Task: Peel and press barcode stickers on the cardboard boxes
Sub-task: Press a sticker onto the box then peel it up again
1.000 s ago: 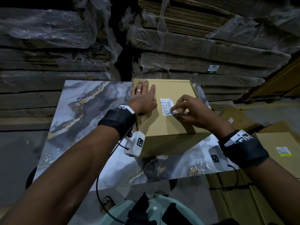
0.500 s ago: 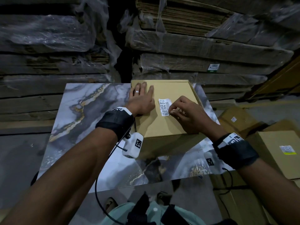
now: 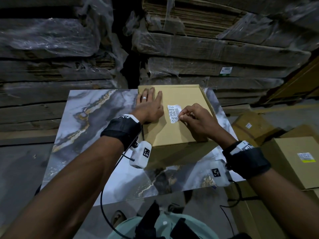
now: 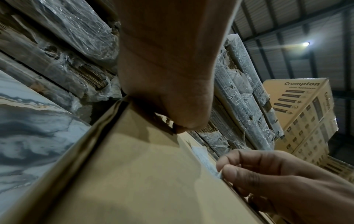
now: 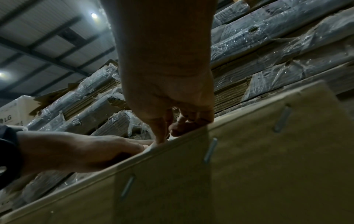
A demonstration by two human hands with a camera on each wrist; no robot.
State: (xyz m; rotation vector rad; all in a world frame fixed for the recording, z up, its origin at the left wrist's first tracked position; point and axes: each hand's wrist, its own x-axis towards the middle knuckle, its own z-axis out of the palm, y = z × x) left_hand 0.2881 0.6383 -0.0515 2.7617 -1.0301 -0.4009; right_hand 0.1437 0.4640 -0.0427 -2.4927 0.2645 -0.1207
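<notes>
I log a marbled table (image 3: 89, 118) beneath my hands; plastic-wrapped flat cardboard stacks (image 3: 215, 49) beyond them.

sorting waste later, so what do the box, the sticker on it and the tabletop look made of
Box: plain brown cardboard, matte, stapled along its side. Sticker: white printed label, probably paper, though a film cannot be ruled out. Tabletop: glossy grey-white marble pattern with gold veins, mirroring the box; real stone or laminate is unclear.

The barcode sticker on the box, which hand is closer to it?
Right. The right hand pinches the barcode sticker at its lower edge; the left hand lies flat beside it, apart.
</notes>
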